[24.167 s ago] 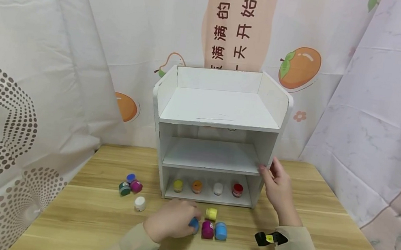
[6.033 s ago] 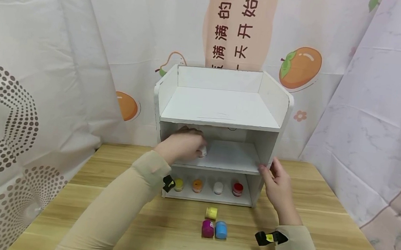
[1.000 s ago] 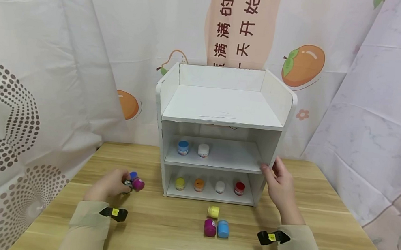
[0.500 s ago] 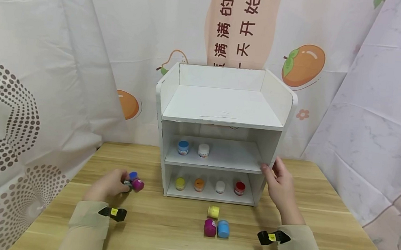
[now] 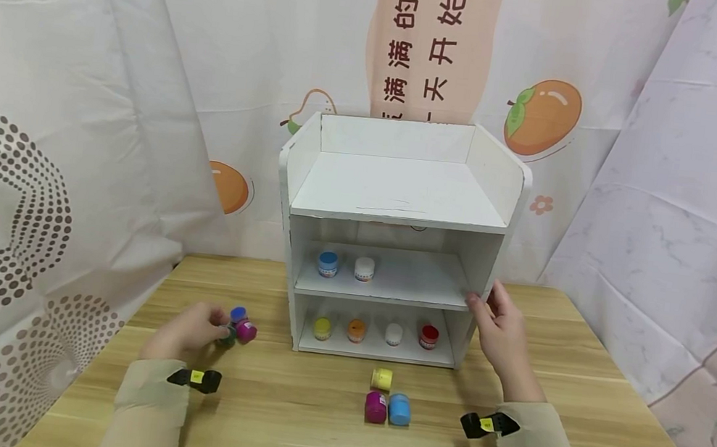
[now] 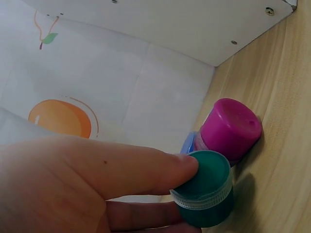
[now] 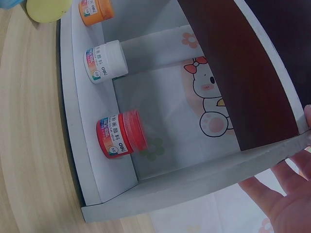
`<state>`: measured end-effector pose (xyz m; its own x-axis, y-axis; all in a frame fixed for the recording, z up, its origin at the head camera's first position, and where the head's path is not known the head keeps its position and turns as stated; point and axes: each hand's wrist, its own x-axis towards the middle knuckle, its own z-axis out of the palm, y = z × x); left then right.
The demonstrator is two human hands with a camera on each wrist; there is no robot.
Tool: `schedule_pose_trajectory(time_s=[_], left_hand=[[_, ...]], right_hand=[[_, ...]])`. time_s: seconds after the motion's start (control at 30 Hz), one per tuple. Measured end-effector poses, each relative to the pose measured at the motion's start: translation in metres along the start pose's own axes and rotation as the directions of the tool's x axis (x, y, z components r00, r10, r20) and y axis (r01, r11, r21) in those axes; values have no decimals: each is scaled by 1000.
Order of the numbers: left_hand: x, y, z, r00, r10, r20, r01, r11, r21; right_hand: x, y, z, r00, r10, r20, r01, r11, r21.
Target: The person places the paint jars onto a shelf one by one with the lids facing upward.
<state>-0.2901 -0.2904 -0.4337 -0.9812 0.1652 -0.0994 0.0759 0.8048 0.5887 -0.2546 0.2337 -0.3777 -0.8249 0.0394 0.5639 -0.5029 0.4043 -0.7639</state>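
Observation:
My left hand (image 5: pixel 193 328) pinches a green paint jar (image 6: pixel 209 187) at the left of the table, thumb on its lid and fingers at the other side. Touching or close by it lie a magenta paint jar (image 5: pixel 246 330) and a blue-capped jar (image 5: pixel 238 313), mostly hidden in the left wrist view. My right hand (image 5: pixel 503 333) grips the right side panel of a white shelf unit (image 5: pixel 401 188), thumb at the front edge. On the middle board stand a blue jar (image 5: pixel 328 264) and a white jar (image 5: pixel 364 268).
Along the bottom board stand yellow (image 5: pixel 322 328), orange (image 5: pixel 357 330), white (image 5: pixel 393 334) and red (image 7: pixel 121 133) paint jars. In front of the unit lie another yellow jar (image 5: pixel 381 379), a magenta jar (image 5: pixel 376 407) and a light-blue jar (image 5: pixel 399 408). A patterned cloth (image 5: pixel 273 40) hangs behind.
The blue and white jars have gone from the table to the middle board. My left hand has moved to the green jar and shifted slightly left. My right hand keeps its place.

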Motion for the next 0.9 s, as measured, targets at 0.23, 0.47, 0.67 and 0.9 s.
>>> schedule_pose_trajectory(time_s=[0.23,0.47,0.67,0.9], left_hand=[[-2,-3,-3,1000,-18,18,18,1000,-14],[-2,-7,-6,1000,-17,9,17,1000,-14],[-1,-9,-6,1000,-17,-1,17,1000,7],[-6,-6,-10,998,-52,-26,52,999,5]], right_hand=[[0,-2,0,1000,5,4,-5,1000,-1],[-1,-2,-1,1000,8,6,-8,1000,-13],[0,-1,-1,1000,8,5,-8,1000,-12],[0,2,0,1000,-6,10,6,1000,1]])
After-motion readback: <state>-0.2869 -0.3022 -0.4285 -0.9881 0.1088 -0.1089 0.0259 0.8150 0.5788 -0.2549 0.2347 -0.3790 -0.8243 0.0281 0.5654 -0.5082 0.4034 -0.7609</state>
